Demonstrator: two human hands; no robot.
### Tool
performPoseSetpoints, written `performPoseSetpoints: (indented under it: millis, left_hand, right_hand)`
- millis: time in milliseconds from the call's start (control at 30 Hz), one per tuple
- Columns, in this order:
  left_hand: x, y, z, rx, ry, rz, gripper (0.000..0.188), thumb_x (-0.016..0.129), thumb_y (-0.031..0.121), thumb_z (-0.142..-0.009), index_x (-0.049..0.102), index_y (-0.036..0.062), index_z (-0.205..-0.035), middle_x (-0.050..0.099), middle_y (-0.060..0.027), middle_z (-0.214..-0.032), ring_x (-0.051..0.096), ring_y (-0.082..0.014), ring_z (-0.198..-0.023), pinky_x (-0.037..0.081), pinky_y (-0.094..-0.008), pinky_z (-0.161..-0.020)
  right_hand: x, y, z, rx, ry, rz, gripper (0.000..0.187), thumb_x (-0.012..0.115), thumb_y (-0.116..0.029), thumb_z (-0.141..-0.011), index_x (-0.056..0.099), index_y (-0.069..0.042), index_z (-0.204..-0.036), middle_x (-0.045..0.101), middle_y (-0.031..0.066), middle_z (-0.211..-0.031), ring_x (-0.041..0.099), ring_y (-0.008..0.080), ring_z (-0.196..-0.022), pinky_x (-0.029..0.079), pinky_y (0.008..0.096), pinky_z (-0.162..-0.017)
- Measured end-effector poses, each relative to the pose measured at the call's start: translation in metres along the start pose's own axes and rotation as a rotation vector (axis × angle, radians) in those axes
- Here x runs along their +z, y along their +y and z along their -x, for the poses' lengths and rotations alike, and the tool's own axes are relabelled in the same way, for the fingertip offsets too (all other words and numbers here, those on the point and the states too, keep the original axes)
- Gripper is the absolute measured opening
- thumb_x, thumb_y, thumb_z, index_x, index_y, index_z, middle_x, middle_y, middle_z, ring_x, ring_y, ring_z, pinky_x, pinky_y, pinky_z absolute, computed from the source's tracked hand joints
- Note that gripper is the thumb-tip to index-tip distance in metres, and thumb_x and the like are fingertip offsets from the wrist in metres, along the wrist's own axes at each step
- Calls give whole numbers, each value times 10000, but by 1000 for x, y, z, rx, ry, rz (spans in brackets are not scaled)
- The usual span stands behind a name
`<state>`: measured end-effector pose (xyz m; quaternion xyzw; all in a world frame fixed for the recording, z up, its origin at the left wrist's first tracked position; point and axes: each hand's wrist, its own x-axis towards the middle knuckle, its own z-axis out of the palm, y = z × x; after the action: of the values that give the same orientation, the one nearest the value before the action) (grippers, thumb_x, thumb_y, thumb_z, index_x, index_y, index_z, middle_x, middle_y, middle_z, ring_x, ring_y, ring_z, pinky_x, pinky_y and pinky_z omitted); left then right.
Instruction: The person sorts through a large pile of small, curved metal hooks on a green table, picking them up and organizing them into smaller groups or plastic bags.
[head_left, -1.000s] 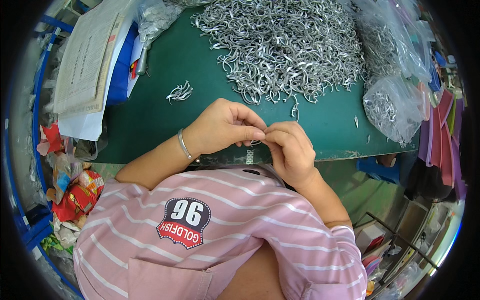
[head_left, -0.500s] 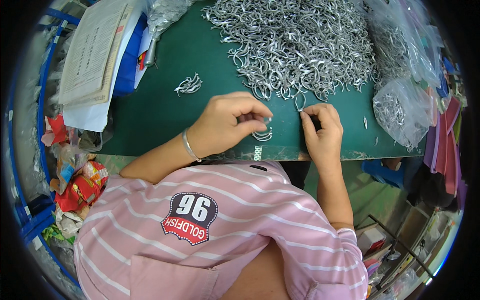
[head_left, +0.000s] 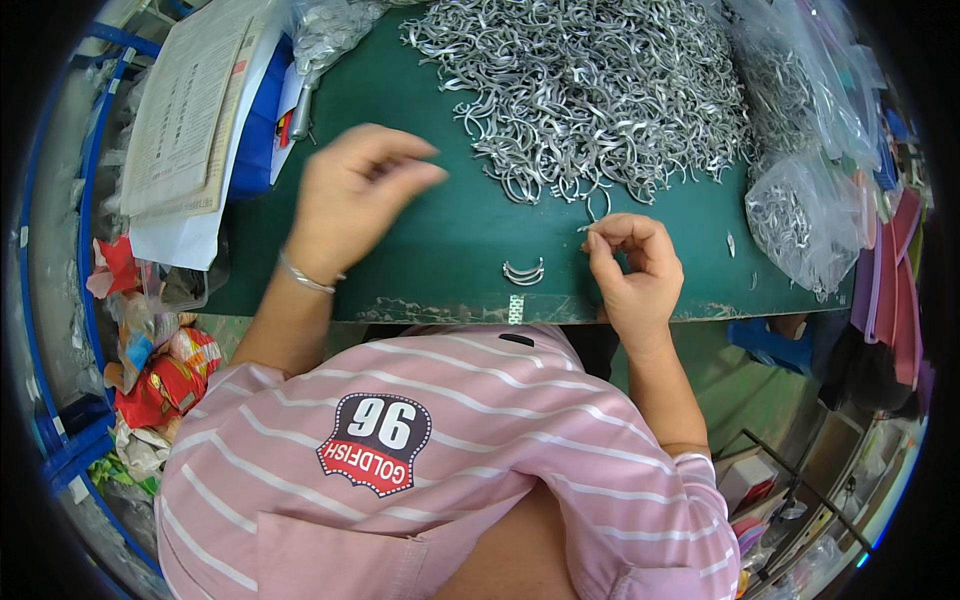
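Observation:
My left hand (head_left: 360, 200), slightly blurred, is over the left part of the green table. Its thumb and forefinger point right with a gap between them, and nothing shows at their tips. My right hand (head_left: 640, 262) is near the table's front edge, thumb and forefinger pinching the lower end of a thin, curved silver metal piece (head_left: 606, 206). Between my hands, a few similar curved pieces (head_left: 523, 272) lie nested together. Beyond my right hand spreads a large heap of curved silver metal pieces (head_left: 600, 90).
Clear plastic bags (head_left: 790, 215) of metal parts stand at the right. Papers (head_left: 185, 130) lean on a blue bin (head_left: 258, 135) at the left, beside a metal-handled tool (head_left: 301, 110). A small loose piece (head_left: 731, 245) lies right of my right hand. The green table (head_left: 450, 235) ends just before me.
My left hand has swung left and away from the nested pieces, now covering the spot where a small separate pile lay. My right hand stays almost in place; the piece it pinches has tilted slightly.

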<state>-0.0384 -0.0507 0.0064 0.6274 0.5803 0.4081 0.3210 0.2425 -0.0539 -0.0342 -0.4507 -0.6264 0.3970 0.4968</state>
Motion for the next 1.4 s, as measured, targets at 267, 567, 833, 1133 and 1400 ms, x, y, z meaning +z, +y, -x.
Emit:
performPoseSetpoints:
  millis: [267,567,833,1133,1400]
  left_hand:
    - [67,24,8,-188,-474,501,124,704,35,-870,696,-32,-974,666,-50,-867,632,-84,-778,520,-218,-677]
    - [68,15,7,254,-388,288,149,749,-30,-753,727,29,-888,668,-69,-839,637,-159,-747,503,-260,-642]
    - [66,18,9,418,-314,78,144,768,19,-738,720,44,-872,642,-68,-820,626,-196,-730,489,-295,-620]
    - [57,6,10,573,-437,-172,148,789,119,-727,690,51,-813,593,-66,-789,586,-248,-723,473,-353,-660]
    - [61,9,9,495,-330,-53,110,777,87,-745,694,53,-808,592,-64,-764,579,-231,-695,467,-335,-642]
  right_hand:
    - [15,-14,1,-345,-57,93,302,742,101,-724,575,-15,-947,668,113,-902,653,202,-761,525,293,-652]
    - [1,-11,5,69,-238,-292,287,716,30,-820,637,47,-1095,666,118,-975,631,150,-840,511,260,-741]
    - [-3,-15,6,88,-203,-317,146,664,66,-850,655,54,-996,674,104,-919,629,131,-781,518,258,-696]
    - [-21,-2,-12,-156,-81,463,127,689,20,-798,662,-10,-918,634,124,-860,620,282,-781,503,345,-698]
    - [-17,12,-14,-312,-140,555,138,711,-4,-770,626,-36,-875,611,104,-883,570,308,-800,468,386,-700]
